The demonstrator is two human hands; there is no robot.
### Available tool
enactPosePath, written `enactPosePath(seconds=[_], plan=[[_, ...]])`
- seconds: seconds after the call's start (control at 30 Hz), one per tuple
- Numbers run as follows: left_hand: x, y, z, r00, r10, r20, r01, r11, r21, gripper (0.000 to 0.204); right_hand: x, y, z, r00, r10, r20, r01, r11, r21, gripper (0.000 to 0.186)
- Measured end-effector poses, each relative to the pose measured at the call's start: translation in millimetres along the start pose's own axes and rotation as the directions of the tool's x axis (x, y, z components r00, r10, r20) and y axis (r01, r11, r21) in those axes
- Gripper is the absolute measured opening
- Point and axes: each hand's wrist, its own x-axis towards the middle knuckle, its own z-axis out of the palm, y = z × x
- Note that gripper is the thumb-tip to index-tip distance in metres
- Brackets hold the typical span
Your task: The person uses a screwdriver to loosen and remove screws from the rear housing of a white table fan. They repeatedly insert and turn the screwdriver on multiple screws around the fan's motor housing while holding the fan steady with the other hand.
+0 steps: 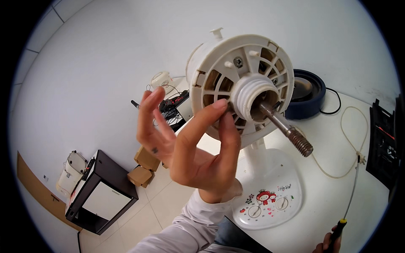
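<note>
In front of me stands a white electric fan with its blades and guard off. Its round motor housing [200, 84] faces me, with a threaded white collar [242, 99] and a bare metal shaft [287, 128] sticking out, threaded at the tip. My left hand [190, 152] is at the housing's front, thumb and forefinger pinched beside the collar, the other fingers raised. What sits between those fingertips, if anything, I cannot make out. At the lower right, my right hand [327, 244] grips a screwdriver [341, 225] with a black and yellow handle, its long blade pointing up.
The fan's white base [270, 189] with two dials rests on the white table [325, 194]. Behind it is a dark blue round appliance [308, 105]; a pale cord [329, 175] and black tool case [382, 143] lie right. A dark cabinet [101, 194] and cardboard boxes [145, 162] stand left.
</note>
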Motion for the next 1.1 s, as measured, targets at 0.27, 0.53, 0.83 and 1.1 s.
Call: enactPosePath(seconds=[0.27,0.53,0.83,1.1], plan=[[6.0,-19.7,-26.4,0.959,0.267,0.092,-0.281,0.936,0.214,0.009,-0.9,0.3,-1.9,1.000,0.004,0.012,-0.005,0.996,0.094,0.038],[4.2,-17.8,-27.3,0.936,0.283,0.210,-0.333,0.906,0.263,0.021,-0.9,-0.1,-3.3,1.000,0.010,0.025,-0.014,0.991,0.137,0.038],[4.6,-20.3,-26.2,0.919,0.312,0.242,-0.368,0.897,0.243,0.025,-0.7,-0.6,-0.4,1.000,-0.005,0.005,0.004,0.991,0.133,0.038],[2.8,-21.1,-21.3,0.981,0.163,0.108,-0.175,0.978,0.112,0.011,-0.3,0.3,-1.3,1.000,-0.007,0.012,0.005,0.983,0.181,0.039]])
